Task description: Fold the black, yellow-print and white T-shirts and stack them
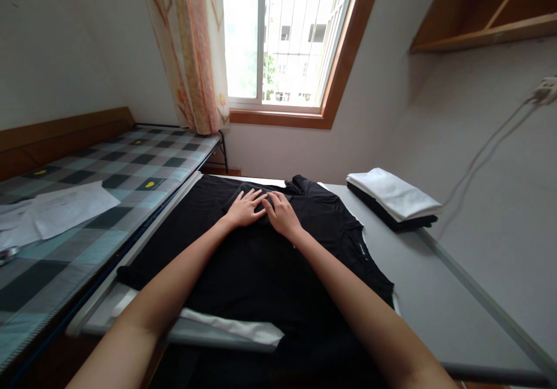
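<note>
A black T-shirt (243, 261) lies spread over the table, its neckline with a small label facing right. My left hand (246, 208) rests flat on the far part of the shirt, fingers spread. Close beside it, my right hand (282, 214) lies on the same cloth with its fingers stretched out, the two hands nearly touching. Under my hands is a dark greyish patch; whether it is a fold or a separate piece I cannot tell. A bunched black sleeve (304, 186) sits at the far edge. White cloth (235, 325) shows from beneath the shirt at the near side.
Folded white cloth (394, 195) lies on folded black cloth (391, 218) at the right of the grey table (448, 296). To the left stands a bed with a checked mattress (100, 226) and paper sheets (65, 212). A curtain (191, 53) hangs by the window; a cable (487, 142) runs down the wall.
</note>
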Motion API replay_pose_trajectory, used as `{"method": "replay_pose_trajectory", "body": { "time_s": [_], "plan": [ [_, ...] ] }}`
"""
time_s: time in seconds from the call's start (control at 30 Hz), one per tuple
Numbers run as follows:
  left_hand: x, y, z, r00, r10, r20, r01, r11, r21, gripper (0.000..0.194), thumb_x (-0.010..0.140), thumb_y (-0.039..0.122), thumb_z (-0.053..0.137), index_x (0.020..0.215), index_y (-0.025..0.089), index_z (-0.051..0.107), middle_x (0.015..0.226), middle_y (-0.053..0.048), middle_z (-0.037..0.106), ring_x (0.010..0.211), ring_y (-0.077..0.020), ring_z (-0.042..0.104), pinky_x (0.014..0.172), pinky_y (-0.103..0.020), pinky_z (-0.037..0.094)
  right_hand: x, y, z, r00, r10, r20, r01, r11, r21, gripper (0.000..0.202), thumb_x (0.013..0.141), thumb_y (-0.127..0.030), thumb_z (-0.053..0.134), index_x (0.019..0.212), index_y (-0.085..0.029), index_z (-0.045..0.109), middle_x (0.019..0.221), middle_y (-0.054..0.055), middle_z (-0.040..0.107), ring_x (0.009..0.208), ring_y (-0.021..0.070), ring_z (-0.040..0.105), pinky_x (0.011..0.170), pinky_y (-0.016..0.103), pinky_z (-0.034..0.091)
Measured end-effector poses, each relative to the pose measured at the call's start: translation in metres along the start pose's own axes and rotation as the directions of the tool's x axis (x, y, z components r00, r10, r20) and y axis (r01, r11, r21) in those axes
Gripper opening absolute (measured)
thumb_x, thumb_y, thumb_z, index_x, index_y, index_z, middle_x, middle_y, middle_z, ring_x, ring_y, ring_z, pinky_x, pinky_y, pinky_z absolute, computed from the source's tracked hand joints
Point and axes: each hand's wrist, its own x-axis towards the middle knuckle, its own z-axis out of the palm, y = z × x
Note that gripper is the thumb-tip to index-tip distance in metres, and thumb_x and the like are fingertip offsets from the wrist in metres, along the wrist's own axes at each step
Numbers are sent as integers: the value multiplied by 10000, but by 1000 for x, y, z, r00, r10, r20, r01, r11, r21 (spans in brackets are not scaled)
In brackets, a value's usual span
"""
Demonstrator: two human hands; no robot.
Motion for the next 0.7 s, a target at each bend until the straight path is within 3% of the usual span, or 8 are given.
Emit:
{"method": "replay_pose_trajectory", "body": {
  "time_s": [0.2, 0.4, 0.57, 0.7],
  "plan": [
    [1, -1, 2, 1000, -14, 5, 14, 1000, 10, 589, 975, 540, 306, 1513, 301, 327, 1587, -20, 296, 1475, -263, 217, 1187, -537, 175, 8, 13, 17, 976, 184, 119, -155, 963, -219, 646, 1008, -483, 272, 1483, -59, 385, 1555, 215, 308, 1447, 291, 259, 1166, 423, 197],
    [2, -3, 4, 1000, -16, -12, 16, 1000, -16, 571, 985, 556, 269, 1501, 324, 350, 1579, -6, 316, 1474, -248, 224, 1194, -503, 182, 4, 21, 15, 929, 283, 240, -206, 931, -300, 674, 996, -553, 194, 1532, -160, 310, 1612, 122, 202, 1491, 257, 111, 1185, 503, 65],
    [1, -4, 3, 995, -44, -91, 40, 998, -50, 564, 978, 570, 304, 1456, 304, 438, 1580, -23, 316, 1453, -253, 283, 1192, -473, 214, 5, 26, 10, 905, 326, 275, -236, 920, -312, 710, 976, -605, 197, 1549, -190, 260, 1626, 93, 156, 1496, 247, 67, 1182, 524, 45],
    [1, -5, 0, 976, -131, -172, 119, 990, -78, 536, 988, 531, 311, 1363, 243, 563, 1544, -68, 384, 1418, -271, 353, 1170, -446, 279, 3, 36, 5, 898, 370, 240, -297, 909, -291, 710, 971, -602, 238, 1533, -174, 303, 1602, 104, 246, 1472, 256, 184, 1184, 481, 105]
  ]
}}
